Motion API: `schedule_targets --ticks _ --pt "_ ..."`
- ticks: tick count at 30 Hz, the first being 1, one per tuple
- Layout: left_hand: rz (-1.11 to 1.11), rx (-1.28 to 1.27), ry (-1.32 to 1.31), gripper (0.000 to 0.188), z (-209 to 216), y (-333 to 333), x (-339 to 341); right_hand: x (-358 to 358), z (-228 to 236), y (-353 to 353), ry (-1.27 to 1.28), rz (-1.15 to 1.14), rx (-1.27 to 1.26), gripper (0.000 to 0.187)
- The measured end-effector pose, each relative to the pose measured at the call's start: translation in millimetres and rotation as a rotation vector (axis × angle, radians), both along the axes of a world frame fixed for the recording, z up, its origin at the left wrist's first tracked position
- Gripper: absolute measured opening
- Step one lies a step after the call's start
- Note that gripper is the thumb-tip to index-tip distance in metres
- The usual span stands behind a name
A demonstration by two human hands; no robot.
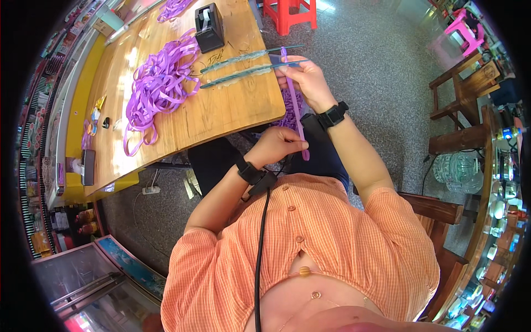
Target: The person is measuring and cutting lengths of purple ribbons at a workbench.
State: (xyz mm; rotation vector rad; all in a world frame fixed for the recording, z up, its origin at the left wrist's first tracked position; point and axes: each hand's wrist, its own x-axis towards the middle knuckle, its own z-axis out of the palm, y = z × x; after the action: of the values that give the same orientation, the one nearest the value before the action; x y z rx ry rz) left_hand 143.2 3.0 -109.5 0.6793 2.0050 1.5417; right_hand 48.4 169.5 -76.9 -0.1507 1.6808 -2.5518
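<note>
A purple ribbon (293, 102) runs taut from the ends of two thin dark rods down toward my lap. My left hand (272, 147) pinches its lower end between thumb and fingers, with a short loop hanging below. At the table's right edge my right hand (314, 86) is closed around the ribbon beside the nearer rod (243, 75); some of its fingertips are hidden. The farther rod (238, 58) lies roughly parallel. Clear tape seems to fix both to the wooden table (238, 110), and their ends jut past its edge.
A big tangled heap of purple ribbon (157, 83) lies on the table near a black tape dispenser (209, 27). More purple pieces (292, 110) sit below the table edge. A red stool (289, 15) stands beyond, and a wooden chair (459, 105) at the right.
</note>
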Motion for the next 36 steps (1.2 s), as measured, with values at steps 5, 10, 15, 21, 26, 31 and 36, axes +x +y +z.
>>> schedule_targets --ticks 5,10,15,21,26,31,36 --pt "-0.067 0.011 -0.011 0.015 31 -5 6 10 15 6 -0.134 0.047 0.146 0.026" --pt "-0.224 0.037 0.118 0.012 65 -8 19 21 35 9 -0.135 0.023 0.285 0.026" --pt "-0.38 0.101 0.305 0.014 112 -10 34 32 50 19 -0.108 0.044 0.39 0.029" --pt "-0.369 0.153 0.408 0.015 155 -15 32 72 72 48 0.344 0.094 0.724 0.028" --pt "-0.342 0.164 0.173 0.017 193 -19 16 75 104 50 0.863 0.138 1.073 0.032" --pt "0.01 0.385 0.365 0.027 241 -23 -41 1 137 44 1.008 -0.15 0.979 0.014" --pt "0.419 0.501 0.415 0.019 255 -7 -102 -93 140 36 0.665 0.012 1.185 0.015"
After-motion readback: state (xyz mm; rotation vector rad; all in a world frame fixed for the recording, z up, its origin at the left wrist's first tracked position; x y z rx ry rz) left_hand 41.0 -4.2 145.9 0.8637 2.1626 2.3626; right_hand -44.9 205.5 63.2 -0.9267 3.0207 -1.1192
